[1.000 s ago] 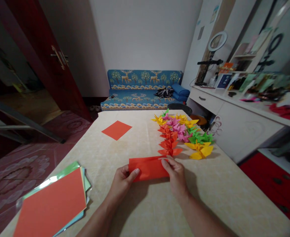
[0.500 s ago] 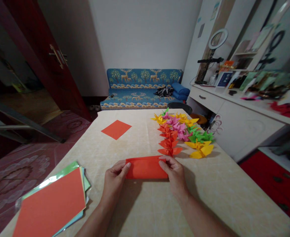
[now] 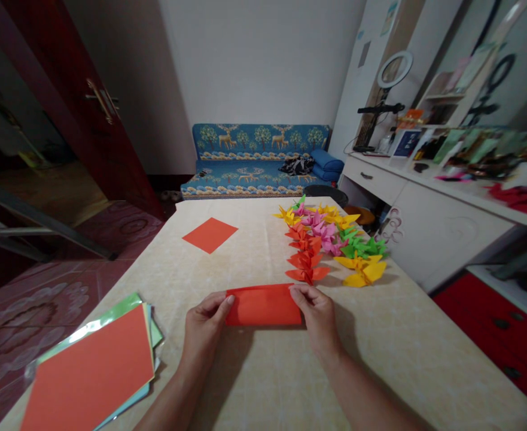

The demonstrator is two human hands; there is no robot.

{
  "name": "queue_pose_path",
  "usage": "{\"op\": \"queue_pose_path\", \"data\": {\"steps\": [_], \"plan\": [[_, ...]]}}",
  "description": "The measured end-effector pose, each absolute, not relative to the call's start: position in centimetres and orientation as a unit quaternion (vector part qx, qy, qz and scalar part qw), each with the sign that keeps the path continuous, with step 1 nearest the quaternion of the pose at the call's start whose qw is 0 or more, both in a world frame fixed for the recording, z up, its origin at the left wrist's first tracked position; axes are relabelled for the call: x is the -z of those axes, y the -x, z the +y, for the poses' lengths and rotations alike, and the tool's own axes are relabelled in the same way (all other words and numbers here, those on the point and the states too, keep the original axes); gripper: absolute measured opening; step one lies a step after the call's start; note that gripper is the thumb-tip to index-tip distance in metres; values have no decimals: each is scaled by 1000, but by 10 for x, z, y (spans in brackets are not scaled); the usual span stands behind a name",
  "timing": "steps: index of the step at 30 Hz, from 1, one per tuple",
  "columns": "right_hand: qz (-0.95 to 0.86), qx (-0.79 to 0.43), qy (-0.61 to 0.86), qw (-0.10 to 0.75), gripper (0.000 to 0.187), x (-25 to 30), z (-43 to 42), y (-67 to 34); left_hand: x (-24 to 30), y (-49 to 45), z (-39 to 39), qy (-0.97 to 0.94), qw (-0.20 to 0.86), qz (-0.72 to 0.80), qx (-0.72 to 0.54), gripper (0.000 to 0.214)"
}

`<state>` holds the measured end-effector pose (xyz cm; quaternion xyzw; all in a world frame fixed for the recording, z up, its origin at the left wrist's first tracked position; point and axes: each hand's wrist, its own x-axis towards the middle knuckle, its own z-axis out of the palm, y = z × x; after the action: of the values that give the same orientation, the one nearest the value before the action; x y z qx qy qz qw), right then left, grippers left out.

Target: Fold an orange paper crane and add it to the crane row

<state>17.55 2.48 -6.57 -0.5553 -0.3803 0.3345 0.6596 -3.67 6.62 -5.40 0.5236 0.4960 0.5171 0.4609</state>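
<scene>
A sheet of red paper (image 3: 263,306), folded over into a wide rectangle, is held between my two hands above the near part of the table. My left hand (image 3: 207,320) pinches its left end, thumb on the front face. At the upper right corner, my right hand (image 3: 314,311) grips it between thumb and fingers. Just beyond the paper sit several red folded-paper pieces (image 3: 308,266) in a row. Yellow (image 3: 364,270), pink (image 3: 323,230) and green (image 3: 362,244) ones lie beside and behind them. A flat red paper square (image 3: 210,235) rests farther off to the left.
A stack of coloured paper (image 3: 93,371) with a clear wrapper lies at the table's (image 3: 263,383) left front. Behind the table stands a blue patterned sofa (image 3: 263,161). A white dresser (image 3: 442,209) crowded with bottles is on the right, and a dark red door (image 3: 88,108) is on the left.
Both hands keep their hold on the red paper. The left hand and the paper have shifted slightly left, and the right thumb now lies nearer the paper's top corner.
</scene>
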Motion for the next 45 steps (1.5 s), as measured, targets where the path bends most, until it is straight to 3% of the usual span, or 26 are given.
{"op": "queue_pose_path", "data": {"steps": [9,18,45], "plan": [[-397,-359,531,657,27,67,22,-175,53,37,64,-441,490,533,-530,29],[-395,-336,537,665,17,65,24,-175,47,33,60,-406,539,523,-520,34],[-319,-324,553,698,19,60,24,-173,46,31,58,-463,490,516,-528,26]]}}
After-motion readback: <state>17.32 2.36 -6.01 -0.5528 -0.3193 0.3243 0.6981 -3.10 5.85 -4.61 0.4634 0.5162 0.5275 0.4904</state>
